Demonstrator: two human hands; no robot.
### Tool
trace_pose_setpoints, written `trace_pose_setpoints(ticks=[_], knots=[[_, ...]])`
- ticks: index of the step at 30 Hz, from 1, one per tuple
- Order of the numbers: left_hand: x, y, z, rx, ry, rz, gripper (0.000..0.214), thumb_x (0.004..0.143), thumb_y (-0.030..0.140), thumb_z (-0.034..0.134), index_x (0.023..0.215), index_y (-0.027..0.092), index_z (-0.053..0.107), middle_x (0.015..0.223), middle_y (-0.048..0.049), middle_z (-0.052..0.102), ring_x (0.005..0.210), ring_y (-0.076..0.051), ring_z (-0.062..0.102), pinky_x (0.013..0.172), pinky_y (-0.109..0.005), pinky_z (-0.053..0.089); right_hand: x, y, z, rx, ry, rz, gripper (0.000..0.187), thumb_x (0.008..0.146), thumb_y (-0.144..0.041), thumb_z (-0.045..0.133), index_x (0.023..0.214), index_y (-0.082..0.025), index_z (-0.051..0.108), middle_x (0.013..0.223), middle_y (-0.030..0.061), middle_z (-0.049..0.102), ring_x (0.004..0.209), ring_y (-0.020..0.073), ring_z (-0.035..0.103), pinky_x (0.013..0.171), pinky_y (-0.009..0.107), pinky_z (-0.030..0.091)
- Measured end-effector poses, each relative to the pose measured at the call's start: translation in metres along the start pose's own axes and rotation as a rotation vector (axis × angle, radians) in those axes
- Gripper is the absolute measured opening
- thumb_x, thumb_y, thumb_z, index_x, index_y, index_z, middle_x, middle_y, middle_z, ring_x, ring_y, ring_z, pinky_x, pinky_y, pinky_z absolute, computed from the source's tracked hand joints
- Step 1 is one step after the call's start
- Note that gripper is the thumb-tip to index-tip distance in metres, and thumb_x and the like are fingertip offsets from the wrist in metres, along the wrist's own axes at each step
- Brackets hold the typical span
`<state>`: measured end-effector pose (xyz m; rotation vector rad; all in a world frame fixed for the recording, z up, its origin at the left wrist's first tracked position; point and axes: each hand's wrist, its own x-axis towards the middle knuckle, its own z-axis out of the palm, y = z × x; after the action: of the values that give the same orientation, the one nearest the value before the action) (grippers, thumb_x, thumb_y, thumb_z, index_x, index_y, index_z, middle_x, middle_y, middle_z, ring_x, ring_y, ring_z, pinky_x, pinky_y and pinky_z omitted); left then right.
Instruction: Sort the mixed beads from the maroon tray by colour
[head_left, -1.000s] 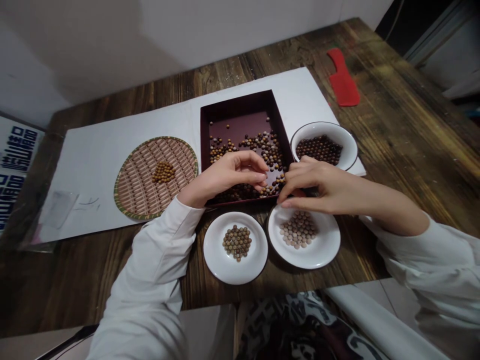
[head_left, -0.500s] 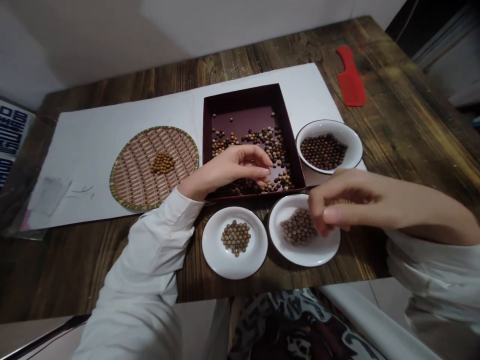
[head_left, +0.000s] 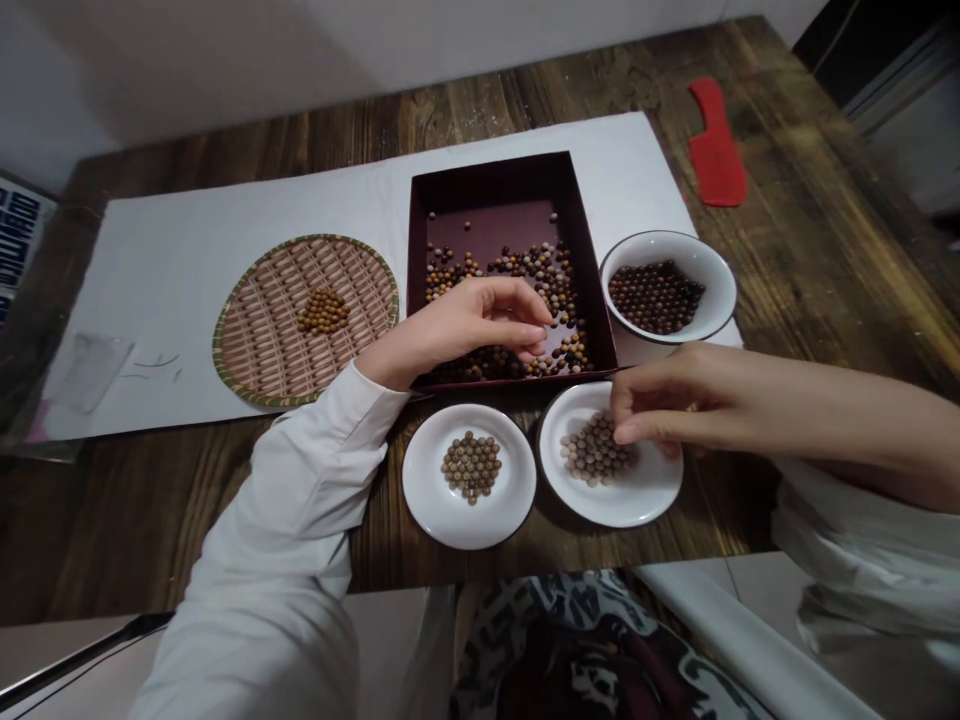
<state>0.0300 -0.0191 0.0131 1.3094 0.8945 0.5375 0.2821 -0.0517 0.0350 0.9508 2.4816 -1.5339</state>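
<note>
A dark red box [head_left: 495, 172] holds several mixed brown, tan and pale beads [head_left: 536, 270]. My left hand [head_left: 469, 325] rests inside the box over its near edge, fingers curled in a pinch among the beads. My right hand [head_left: 667, 400] hovers over the near right white plate [head_left: 645, 490], fingers pinched together above its pale pinkish beads [head_left: 592, 450]. Whether either pinch holds a bead is hidden. Another white plate [head_left: 442, 505] to the left carries brownish-grey beads [head_left: 471, 466].
A white bowl [head_left: 716, 275] of dark brown beads stands right of the box. A woven round tray [head_left: 262, 340] with tan beads lies left on white paper [head_left: 225, 230]. A red comb-like piece [head_left: 716, 145] lies far right on the wooden table [head_left: 825, 260].
My right hand left the box's near right corner and moved down to the near right plate, fingers pinched. My left hand stayed in the box. The view shifted slightly.
</note>
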Motion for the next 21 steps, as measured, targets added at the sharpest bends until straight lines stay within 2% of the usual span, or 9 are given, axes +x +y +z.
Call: trace_pose_setpoints(ticks=[3,5,9,14,21], knots=[[0.0,0.0,0.0,-0.001,-0.002,0.005,0.009,0.077,0.01,0.069,0.082,0.012,0.062,0.071,0.0012,0.067,0.065,-0.009,0.065,0.068,-0.023,0.054,-0.001,0.001,0.005,-0.199,0.073,0.076,0.016,0.09,-0.035,0.058,0.086,-0.024,0.069,0.069,-0.0009,0.068,0.055,0.0118,0.056,0.052,0.025,0.036],[0.0,0.0,0.0,-0.003,-0.004,0.011,0.009,0.077,0.009,0.068,0.082,0.012,0.062,0.071,0.0013,0.067,0.065,-0.009,0.065,0.068,-0.023,0.054,0.0,-0.001,0.013,-0.448,0.148,0.155,0.008,0.083,-0.026,0.063,0.084,-0.025,0.07,0.058,-0.0014,0.063,0.047,0.0118,0.048,0.05,0.027,0.027],[0.0,0.0,0.0,-0.002,0.005,0.011,0.009,0.077,0.009,0.068,0.083,0.012,0.062,0.072,0.0011,0.067,0.066,-0.009,0.065,0.069,-0.023,0.054,0.004,-0.006,0.029,-0.731,0.116,0.179,0.015,0.085,-0.024,0.057,0.089,-0.023,0.071,0.052,0.0017,0.059,0.044,0.0136,0.042,0.05,0.029,0.017],[0.001,-0.001,-0.001,-0.01,-0.004,0.02,0.01,0.077,0.008,0.069,0.083,0.011,0.062,0.071,0.0006,0.067,0.066,-0.009,0.065,0.069,-0.023,0.055,0.005,-0.007,0.035,-0.836,0.114,0.176,0.013,0.086,-0.025,0.057,0.084,-0.021,0.07,0.052,0.004,0.062,0.045,0.0148,0.044,0.051,0.029,0.013],[0.001,-0.001,-0.001,0.017,-0.009,0.023,0.01,0.077,0.009,0.069,0.084,0.011,0.061,0.071,0.0013,0.068,0.066,-0.007,0.065,0.068,-0.021,0.055,0.008,-0.008,0.037,-0.86,0.085,0.207,0.017,0.087,-0.028,0.054,0.09,-0.023,0.07,0.054,0.0042,0.065,0.047,0.0165,0.049,0.051,0.029,0.011]])
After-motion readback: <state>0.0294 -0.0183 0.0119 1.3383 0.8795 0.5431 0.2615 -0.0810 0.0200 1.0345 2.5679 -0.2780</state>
